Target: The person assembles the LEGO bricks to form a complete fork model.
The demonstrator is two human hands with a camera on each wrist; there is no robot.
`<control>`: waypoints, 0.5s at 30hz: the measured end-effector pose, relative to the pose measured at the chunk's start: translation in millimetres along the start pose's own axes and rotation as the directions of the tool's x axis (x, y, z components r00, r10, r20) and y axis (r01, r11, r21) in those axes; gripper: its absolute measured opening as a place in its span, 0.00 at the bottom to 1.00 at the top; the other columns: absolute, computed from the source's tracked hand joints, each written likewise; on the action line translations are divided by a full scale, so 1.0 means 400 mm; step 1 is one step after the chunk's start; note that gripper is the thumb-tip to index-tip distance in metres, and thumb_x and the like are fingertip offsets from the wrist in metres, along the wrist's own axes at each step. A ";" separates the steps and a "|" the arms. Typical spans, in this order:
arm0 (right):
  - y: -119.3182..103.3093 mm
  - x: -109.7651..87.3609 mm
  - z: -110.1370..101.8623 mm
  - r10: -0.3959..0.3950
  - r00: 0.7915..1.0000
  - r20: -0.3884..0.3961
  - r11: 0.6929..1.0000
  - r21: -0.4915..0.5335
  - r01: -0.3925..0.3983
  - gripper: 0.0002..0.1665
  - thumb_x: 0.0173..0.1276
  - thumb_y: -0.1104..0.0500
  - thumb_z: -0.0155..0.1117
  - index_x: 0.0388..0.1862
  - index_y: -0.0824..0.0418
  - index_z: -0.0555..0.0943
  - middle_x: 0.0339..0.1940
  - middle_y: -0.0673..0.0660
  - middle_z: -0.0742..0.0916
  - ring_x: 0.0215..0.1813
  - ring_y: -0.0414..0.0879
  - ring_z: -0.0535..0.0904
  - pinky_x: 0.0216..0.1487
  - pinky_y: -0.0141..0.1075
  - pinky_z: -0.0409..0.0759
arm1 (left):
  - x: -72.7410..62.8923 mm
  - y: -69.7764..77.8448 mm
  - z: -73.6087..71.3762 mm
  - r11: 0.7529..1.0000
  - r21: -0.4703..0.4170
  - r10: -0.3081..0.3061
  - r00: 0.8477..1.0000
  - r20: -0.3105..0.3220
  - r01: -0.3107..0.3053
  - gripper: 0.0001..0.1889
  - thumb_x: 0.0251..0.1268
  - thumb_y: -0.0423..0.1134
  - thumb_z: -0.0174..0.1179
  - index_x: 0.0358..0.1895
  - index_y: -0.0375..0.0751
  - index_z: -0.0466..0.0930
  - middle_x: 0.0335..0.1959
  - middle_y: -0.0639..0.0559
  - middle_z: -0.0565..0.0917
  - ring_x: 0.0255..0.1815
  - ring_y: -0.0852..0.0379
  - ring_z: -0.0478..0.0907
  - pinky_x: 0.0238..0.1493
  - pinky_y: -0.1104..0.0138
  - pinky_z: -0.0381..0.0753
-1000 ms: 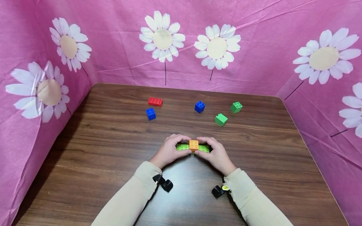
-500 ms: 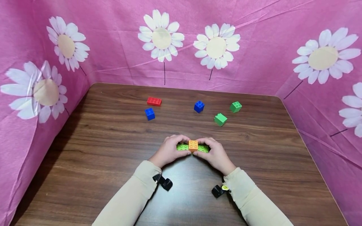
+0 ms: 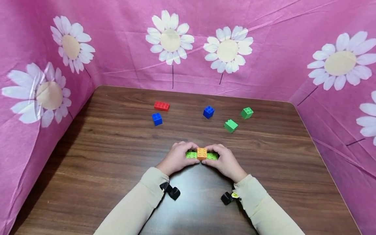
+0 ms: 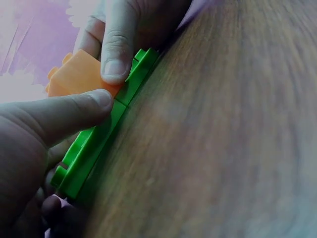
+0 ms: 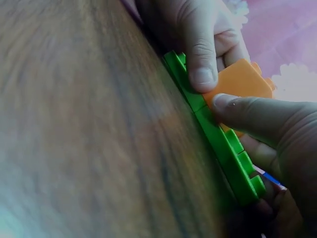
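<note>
Two flat light-green building bricks, the left one [image 3: 191,155] and the right one [image 3: 212,156], lie end to end in front of me. Across their seam sits an orange building brick [image 3: 201,153], studs up. My left hand [image 3: 175,159] pinches the orange brick from the left, thumb on its near side and fingers reaching to the far side. From the right, my right hand [image 3: 228,162] holds it the same way. Both wrist views show the two thumbtips close together, low on the orange brick [image 4: 79,77] beside the green bricks [image 5: 225,148]. The palms partly cover the outer green ends.
Farther back on the wooden table [image 3: 117,147] lie a red brick [image 3: 162,106], a blue brick [image 3: 157,119], another blue brick [image 3: 209,112], a green brick [image 3: 247,112] and a tipped green brick [image 3: 231,125]. Pink flowered cloth [image 3: 123,49] walls the back and sides.
The head view has shifted slightly. Both hands keep their hold on the orange brick, with hardly any movement.
</note>
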State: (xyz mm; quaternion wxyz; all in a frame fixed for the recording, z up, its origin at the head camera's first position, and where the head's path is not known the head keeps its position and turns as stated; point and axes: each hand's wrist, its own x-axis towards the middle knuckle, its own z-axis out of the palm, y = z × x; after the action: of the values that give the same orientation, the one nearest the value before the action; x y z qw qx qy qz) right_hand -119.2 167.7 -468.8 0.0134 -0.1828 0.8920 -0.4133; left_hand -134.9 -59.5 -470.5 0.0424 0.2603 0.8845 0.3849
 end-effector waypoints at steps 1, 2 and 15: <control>0.001 -0.002 0.000 0.002 1.000 0.000 1.000 0.009 -0.002 0.21 0.55 0.57 0.82 0.48 0.52 0.86 0.46 0.49 0.86 0.50 0.45 0.79 0.50 0.43 0.77 | 0.000 -0.001 0.002 1.000 0.010 0.006 1.000 0.004 -0.006 0.19 0.55 0.46 0.76 0.50 0.49 0.83 0.48 0.58 0.86 0.51 0.55 0.78 0.60 0.54 0.67; 0.003 -0.004 0.000 0.003 1.000 0.001 1.000 0.019 -0.003 0.21 0.55 0.57 0.82 0.48 0.52 0.86 0.47 0.49 0.86 0.50 0.45 0.79 0.51 0.43 0.77 | 0.000 -0.001 0.003 1.000 0.018 0.011 1.000 0.008 -0.012 0.20 0.55 0.47 0.76 0.50 0.49 0.83 0.48 0.57 0.86 0.52 0.55 0.78 0.60 0.54 0.67; 0.010 -0.005 0.001 0.020 0.999 -0.034 0.998 0.062 -0.018 0.21 0.57 0.58 0.80 0.50 0.53 0.84 0.48 0.49 0.85 0.51 0.45 0.79 0.50 0.41 0.77 | -0.001 -0.025 -0.028 0.999 -0.007 0.040 0.998 0.041 -0.040 0.20 0.57 0.41 0.74 0.53 0.46 0.83 0.52 0.54 0.85 0.56 0.52 0.76 0.59 0.57 0.74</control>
State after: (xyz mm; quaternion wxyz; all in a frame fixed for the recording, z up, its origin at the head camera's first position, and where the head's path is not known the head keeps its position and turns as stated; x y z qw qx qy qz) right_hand -118.5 170.5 -472.1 0.0076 -0.1668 0.8806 -0.4435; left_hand -142.0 -72.7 -469.8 0.0537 0.2856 0.8769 0.3829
